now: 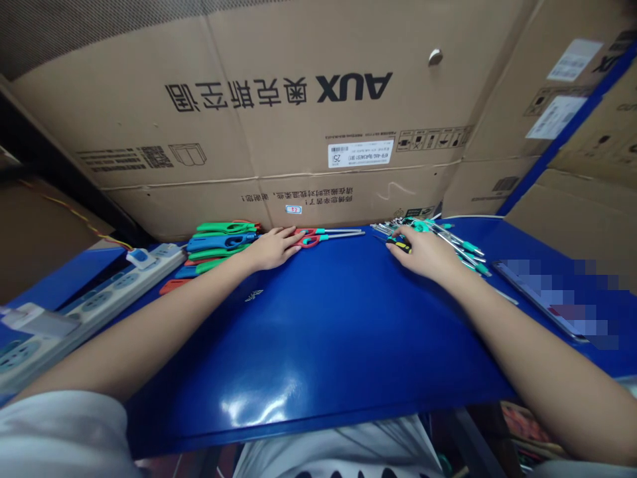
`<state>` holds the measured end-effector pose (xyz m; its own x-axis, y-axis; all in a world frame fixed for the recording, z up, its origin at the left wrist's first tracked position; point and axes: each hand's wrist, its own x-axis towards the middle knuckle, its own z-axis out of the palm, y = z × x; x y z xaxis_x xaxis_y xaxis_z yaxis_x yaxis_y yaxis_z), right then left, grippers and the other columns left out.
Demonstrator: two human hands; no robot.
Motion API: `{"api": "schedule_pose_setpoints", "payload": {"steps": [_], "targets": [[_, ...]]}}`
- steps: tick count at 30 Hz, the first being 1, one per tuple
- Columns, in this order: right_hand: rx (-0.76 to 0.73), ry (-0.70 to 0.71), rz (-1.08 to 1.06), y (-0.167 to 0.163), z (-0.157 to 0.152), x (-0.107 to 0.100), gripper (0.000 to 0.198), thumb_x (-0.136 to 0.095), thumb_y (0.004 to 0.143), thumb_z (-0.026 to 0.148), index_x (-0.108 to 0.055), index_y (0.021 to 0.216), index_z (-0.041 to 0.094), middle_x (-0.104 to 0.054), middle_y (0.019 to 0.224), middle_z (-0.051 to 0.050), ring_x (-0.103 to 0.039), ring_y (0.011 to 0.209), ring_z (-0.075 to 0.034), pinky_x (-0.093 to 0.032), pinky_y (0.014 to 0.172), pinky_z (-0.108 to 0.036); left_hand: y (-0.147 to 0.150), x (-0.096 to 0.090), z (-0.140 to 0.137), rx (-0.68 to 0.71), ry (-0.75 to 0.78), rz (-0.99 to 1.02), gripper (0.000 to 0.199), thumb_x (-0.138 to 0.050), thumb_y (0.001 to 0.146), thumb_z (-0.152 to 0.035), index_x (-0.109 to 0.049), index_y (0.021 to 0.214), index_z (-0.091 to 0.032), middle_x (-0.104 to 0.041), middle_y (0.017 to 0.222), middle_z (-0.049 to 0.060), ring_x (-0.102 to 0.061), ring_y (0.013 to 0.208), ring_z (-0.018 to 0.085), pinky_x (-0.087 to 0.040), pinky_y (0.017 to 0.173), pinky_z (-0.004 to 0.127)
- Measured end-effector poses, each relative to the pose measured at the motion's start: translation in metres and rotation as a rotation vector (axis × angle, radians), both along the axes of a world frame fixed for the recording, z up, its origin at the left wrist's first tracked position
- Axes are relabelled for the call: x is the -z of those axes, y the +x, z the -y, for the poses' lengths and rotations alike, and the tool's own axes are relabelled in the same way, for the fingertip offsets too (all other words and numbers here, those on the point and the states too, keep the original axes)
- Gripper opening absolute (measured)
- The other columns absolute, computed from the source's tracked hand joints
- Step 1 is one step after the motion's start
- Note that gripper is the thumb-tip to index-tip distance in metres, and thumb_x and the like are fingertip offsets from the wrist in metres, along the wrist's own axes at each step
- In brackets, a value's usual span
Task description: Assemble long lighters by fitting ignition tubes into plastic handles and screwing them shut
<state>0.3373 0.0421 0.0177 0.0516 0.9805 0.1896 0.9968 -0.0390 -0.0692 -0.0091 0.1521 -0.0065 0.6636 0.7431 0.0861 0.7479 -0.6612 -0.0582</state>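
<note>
My left hand (273,248) lies near the back of the blue table, fingers stretched out over two red stick lighters (309,241) with teal collars and long metal tubes pointing right. Beside its wrist is a stack of green, blue and red plastic lighter handles (221,240). With my right hand (423,251) I grip a small screwdriver (401,245) with a black and yellow handle, its thin shaft pointing left. Behind and right of that hand lies a pile of metal tubes with teal ends (468,247), partly hidden by the hand.
A power strip (107,292) with plugs runs along the left side. Flattened cardboard (298,143) forms a wall behind the blue table (308,332). A phone-like flat device (540,300), partly blurred, lies at the right. Small metal bits (253,295) sit near my left forearm.
</note>
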Motion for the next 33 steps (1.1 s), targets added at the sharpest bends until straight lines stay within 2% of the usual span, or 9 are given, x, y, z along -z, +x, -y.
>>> {"api": "schedule_pose_setpoints", "payload": {"steps": [6, 11, 18, 27, 30, 33], "targets": [[0.000, -0.022, 0.011, -0.002, 0.001, 0.001, 0.039, -0.046, 0.095, 0.049, -0.060, 0.120, 0.022, -0.076, 0.099, -0.011, -0.070, 0.086, -0.032, -0.039, 0.060, -0.032, 0.010, 0.004, 0.004, -0.005, 0.054, 0.003, 0.054, -0.027, 0.106, -0.046, -0.041, 0.155, -0.030, -0.045, 0.158, 0.011, -0.053, 0.121, 0.031, -0.038, 0.105, 0.044], [-0.005, -0.048, 0.004, -0.004, 0.003, 0.000, 0.038, -0.047, 0.095, 0.047, -0.060, 0.122, 0.023, -0.076, 0.102, -0.011, -0.071, 0.090, -0.032, -0.042, 0.063, -0.033, 0.018, 0.003, 0.004, 0.022, 0.070, 0.015, 0.051, -0.030, 0.106, -0.042, -0.045, 0.153, -0.028, -0.048, 0.156, 0.011, -0.054, 0.114, 0.029, -0.039, 0.103, 0.042], [-0.010, -0.091, 0.023, -0.006, 0.004, -0.001, 0.039, -0.047, 0.095, 0.045, -0.061, 0.124, 0.024, -0.076, 0.108, -0.011, -0.071, 0.096, -0.033, -0.044, 0.066, -0.034, 0.011, 0.004, 0.000, 0.031, 0.058, 0.028, 0.050, -0.032, 0.107, -0.039, -0.048, 0.151, -0.024, -0.048, 0.156, 0.012, -0.050, 0.129, 0.029, -0.039, 0.110, 0.043], [-0.010, -0.177, 0.072, -0.010, 0.003, 0.009, 0.043, -0.046, 0.095, 0.043, -0.063, 0.127, 0.019, -0.074, 0.113, -0.016, -0.070, 0.102, -0.037, -0.048, 0.070, -0.037, 0.009, 0.004, 0.001, 0.065, 0.032, 0.020, 0.054, -0.033, 0.106, -0.042, -0.040, 0.155, -0.020, -0.036, 0.163, 0.013, -0.036, 0.149, 0.029, -0.030, 0.121, 0.043], [0.000, -0.162, 0.067, -0.015, 0.002, 0.012, 0.045, -0.043, 0.096, 0.044, -0.061, 0.130, 0.020, -0.074, 0.113, -0.016, -0.071, 0.101, -0.036, -0.049, 0.071, -0.038, 0.014, 0.002, 0.006, 0.067, 0.043, 0.036, 0.055, -0.036, 0.105, -0.045, -0.043, 0.154, -0.021, -0.040, 0.161, 0.012, -0.037, 0.148, 0.029, -0.030, 0.122, 0.043], [0.003, -0.149, 0.065, -0.020, 0.001, 0.015, 0.046, -0.042, 0.097, 0.045, -0.059, 0.132, 0.020, -0.074, 0.110, -0.017, -0.071, 0.099, -0.037, -0.049, 0.071, -0.038, 0.020, 0.001, 0.009, 0.034, 0.065, 0.058, 0.051, -0.036, 0.105, -0.048, -0.054, 0.146, -0.023, -0.048, 0.157, 0.010, -0.045, 0.143, 0.028, -0.036, 0.119, 0.044]]}}
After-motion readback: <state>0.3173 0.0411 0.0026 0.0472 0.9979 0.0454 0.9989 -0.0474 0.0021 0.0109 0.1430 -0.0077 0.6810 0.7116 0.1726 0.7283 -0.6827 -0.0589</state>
